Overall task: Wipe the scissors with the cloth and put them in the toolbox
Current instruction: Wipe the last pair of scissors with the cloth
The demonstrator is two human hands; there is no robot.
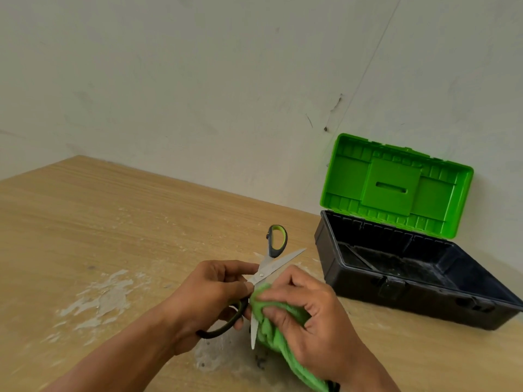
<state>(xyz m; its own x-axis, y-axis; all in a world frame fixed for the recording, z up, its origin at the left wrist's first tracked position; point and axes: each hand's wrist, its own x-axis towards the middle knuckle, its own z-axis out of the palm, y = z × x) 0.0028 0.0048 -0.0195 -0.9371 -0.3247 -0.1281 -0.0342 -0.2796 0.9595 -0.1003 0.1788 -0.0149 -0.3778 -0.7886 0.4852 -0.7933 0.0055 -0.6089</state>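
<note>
The scissors (264,274), grey-and-green handled, are spread wide open above the table, one blade pressed into the bunched green cloth (276,325). The black toolbox (410,278) stands right, green lid upright.

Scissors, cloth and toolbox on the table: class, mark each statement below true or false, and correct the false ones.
1. The scissors are open, with the blades spread apart. True.
2. The toolbox has its lid shut. False: the green lid stands open against the wall.
3. The right hand presses a green cloth against one blade. True.
4. The scissors already lie inside the toolbox. False: they are held over the table, with the left hand at the pivot and lower handle.
5. The cloth is red. False: it is green.
</note>
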